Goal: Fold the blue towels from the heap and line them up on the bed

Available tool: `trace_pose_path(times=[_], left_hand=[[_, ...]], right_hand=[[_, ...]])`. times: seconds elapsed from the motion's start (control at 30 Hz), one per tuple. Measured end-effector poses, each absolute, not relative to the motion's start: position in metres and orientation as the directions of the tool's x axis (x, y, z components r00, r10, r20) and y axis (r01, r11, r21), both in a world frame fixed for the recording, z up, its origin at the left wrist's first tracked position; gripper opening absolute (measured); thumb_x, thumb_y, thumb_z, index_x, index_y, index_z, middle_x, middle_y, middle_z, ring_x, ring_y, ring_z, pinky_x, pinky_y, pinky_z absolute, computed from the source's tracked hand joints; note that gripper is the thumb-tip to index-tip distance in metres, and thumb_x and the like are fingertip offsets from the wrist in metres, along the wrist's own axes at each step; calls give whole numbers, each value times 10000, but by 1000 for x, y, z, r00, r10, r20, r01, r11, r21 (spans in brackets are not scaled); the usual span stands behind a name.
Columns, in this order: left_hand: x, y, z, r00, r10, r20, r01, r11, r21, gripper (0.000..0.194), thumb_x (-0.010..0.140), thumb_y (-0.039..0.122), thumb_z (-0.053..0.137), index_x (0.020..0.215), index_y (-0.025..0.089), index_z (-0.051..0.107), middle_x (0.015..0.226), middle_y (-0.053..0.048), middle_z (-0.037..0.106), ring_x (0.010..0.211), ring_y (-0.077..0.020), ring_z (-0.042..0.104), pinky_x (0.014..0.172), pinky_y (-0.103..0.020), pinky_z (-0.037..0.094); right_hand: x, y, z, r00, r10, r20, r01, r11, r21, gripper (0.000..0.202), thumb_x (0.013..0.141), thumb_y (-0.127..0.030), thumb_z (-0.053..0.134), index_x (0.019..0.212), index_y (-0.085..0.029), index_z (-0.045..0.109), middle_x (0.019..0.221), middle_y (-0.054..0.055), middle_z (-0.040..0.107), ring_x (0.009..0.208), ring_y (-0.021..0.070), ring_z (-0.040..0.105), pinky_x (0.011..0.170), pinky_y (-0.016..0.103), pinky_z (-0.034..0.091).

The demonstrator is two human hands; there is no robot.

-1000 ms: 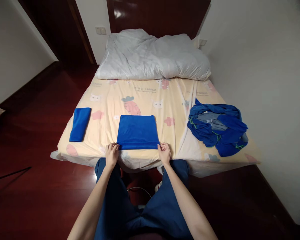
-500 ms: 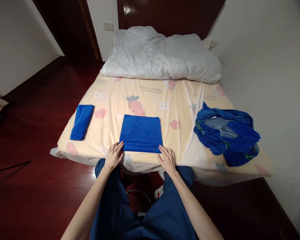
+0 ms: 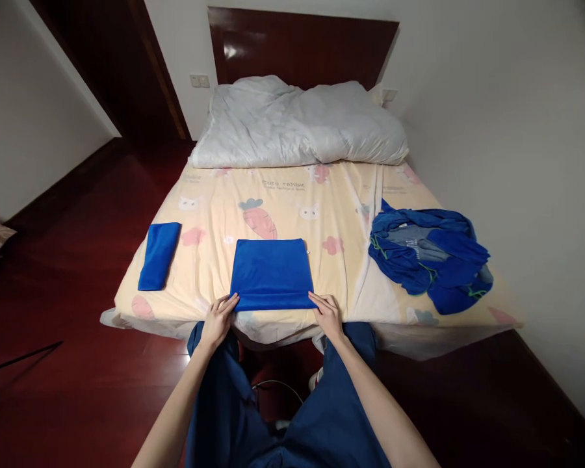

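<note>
A blue cloth (image 3: 272,270), folded into a rectangle with a narrow strip along its near side, lies flat near the front edge of the bed. My left hand (image 3: 219,318) pinches its near left corner between thumb and fingers. At the near right corner, my right hand (image 3: 327,313) grips the cloth in the same way. A smaller folded blue cloth (image 3: 159,256) rests at the left side of the bed. On the right lies a loose heap of blue cloths (image 3: 431,257) with green edging.
The bed (image 3: 214,240) has a patterned yellow sheet. A rumpled pale quilt (image 3: 297,127) lies at its far end, before a dark headboard (image 3: 302,49). A thin black stand (image 3: 22,357) is at the lower left on the floor.
The head view has tilted up, showing more of the headboard. My fingers, which rested on the cloth's near corners, have closed on them.
</note>
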State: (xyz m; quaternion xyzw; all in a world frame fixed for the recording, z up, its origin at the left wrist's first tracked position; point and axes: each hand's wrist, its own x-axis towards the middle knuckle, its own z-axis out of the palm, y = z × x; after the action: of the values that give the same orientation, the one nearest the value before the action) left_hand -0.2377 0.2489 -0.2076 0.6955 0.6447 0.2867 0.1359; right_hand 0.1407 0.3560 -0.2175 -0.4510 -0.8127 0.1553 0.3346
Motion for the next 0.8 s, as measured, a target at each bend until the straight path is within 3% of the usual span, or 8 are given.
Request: trace_pose_path(times=[0.13, 0.3, 0.43, 0.57, 0.7, 0.8], left_hand=[[-241, 249, -216, -92, 970, 226, 698, -99, 709, 458, 935, 216, 462, 1362, 284, 614, 1396, -34, 619, 1273, -259, 519, 1123, -494, 427], [-238, 257, -211, -155, 967, 202, 676, -46, 736, 424, 918, 253, 497, 1314, 270, 647, 1346, -46, 651, 1243, -269, 538, 1112, -512, 435], [-236, 256, -208, -163, 959, 230, 659, -68, 749, 373, 917, 240, 479, 1229, 244, 683, 1309, -70, 669, 1218, -267, 557, 1093, -516, 438], [-235, 247, -207, -208, 937, 279, 625, -92, 775, 302, 947, 283, 483, 1164, 221, 684, 1186, -90, 705, 1172, -258, 561, 1053, -474, 464], [-234, 240, -204, -173, 945, 277, 672, -92, 735, 258, 952, 292, 486, 1107, 226, 681, 1154, -87, 697, 1152, -264, 550, 1054, -479, 443], [-235, 242, -204, -185, 940, 288, 707, -76, 703, 266, 921, 260, 507, 1118, 221, 681, 1178, -105, 653, 1164, -273, 541, 1058, -489, 434]], right_hand=[[141, 352, -222, -268, 893, 362, 627, 447, -638, 604, 785, -15, 451, 1252, -298, 709, 1232, 15, 724, 1048, 222, 636, 955, 428, 518], [134, 355, -221, -219, 901, 374, 631, 423, -651, 654, 722, 9, 450, 1249, -280, 707, 1219, 32, 716, 1098, 228, 616, 980, 430, 509], [134, 352, -217, -179, 918, 354, 595, 388, -704, 547, 758, -24, 464, 1174, -254, 735, 1170, 83, 681, 1147, 254, 575, 874, 388, 553], [137, 349, -212, -178, 937, 302, 492, 350, -797, 325, 833, -134, 498, 1029, -214, 745, 1063, 109, 640, 1068, 262, 586, 757, 354, 568], [140, 350, -213, -189, 946, 264, 440, 322, -838, 208, 791, -162, 538, 882, -202, 721, 1000, 105, 605, 997, 264, 594, 713, 349, 570], [141, 355, -218, -200, 948, 247, 413, 310, -856, 249, 723, -135, 543, 885, -205, 719, 1008, 101, 598, 1009, 269, 597, 765, 371, 579]])
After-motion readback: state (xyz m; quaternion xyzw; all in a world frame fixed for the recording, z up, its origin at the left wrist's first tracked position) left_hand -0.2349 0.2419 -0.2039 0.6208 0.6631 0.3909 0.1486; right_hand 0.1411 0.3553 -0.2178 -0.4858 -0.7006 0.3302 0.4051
